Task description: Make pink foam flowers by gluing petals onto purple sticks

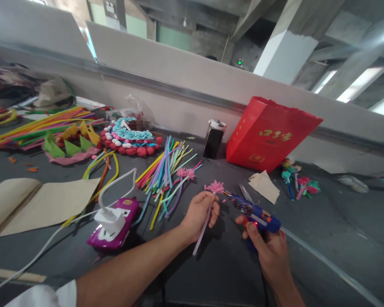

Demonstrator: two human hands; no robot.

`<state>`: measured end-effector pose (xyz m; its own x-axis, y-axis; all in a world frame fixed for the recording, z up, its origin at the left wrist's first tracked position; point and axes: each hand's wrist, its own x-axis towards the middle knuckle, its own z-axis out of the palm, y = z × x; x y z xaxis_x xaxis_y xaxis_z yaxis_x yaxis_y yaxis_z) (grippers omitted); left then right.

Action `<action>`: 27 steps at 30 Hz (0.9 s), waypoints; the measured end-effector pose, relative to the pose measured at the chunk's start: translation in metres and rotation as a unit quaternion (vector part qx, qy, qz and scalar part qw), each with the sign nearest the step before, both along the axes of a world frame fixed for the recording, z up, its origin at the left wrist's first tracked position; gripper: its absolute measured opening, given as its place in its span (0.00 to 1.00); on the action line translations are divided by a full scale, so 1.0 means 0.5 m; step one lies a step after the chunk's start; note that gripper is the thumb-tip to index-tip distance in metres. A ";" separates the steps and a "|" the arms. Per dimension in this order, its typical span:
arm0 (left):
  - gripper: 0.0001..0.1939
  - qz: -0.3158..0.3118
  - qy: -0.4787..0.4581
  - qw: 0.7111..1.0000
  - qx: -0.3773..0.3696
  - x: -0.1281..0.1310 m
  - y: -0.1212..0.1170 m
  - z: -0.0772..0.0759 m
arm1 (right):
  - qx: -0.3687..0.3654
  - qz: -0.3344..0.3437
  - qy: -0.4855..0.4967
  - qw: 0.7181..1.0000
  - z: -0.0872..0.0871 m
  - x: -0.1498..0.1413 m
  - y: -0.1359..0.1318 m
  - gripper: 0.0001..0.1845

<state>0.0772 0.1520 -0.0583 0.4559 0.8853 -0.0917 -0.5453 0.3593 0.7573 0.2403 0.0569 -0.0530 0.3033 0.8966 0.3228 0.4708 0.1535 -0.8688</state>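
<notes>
My left hand [199, 213] is closed around a pale pink stick [202, 235] topped with a pink paper flower [215, 186], held upright over the dark table. My right hand [265, 246] grips a blue glue gun [253, 211], index finger on its trigger. The gun's nozzle points left and nearly touches the base of the flower. A pile of coloured sticks [166, 172] lies just left of my left hand, with two finished pink flowers [185, 172] on it.
A magenta power strip [117, 228] with a white plug and cable lies near the front left. Brown paper [38, 202], a red bag [269, 134], a dark bottle [213, 138], a heart-shaped decoration [129, 140] and small finished flowers [299, 182] surround the work spot.
</notes>
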 end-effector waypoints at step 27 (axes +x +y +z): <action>0.09 -0.024 0.017 0.999 -0.019 0.005 0.000 -0.003 | 0.025 -0.049 -0.122 0.991 -0.057 -0.009 0.009 0.15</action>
<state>0.0798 0.1517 -0.0597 0.4932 0.8584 -0.1411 -0.5015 0.4131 0.7602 0.2356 0.0613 -0.0816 0.2969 0.8477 0.4396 0.6801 0.1355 -0.7205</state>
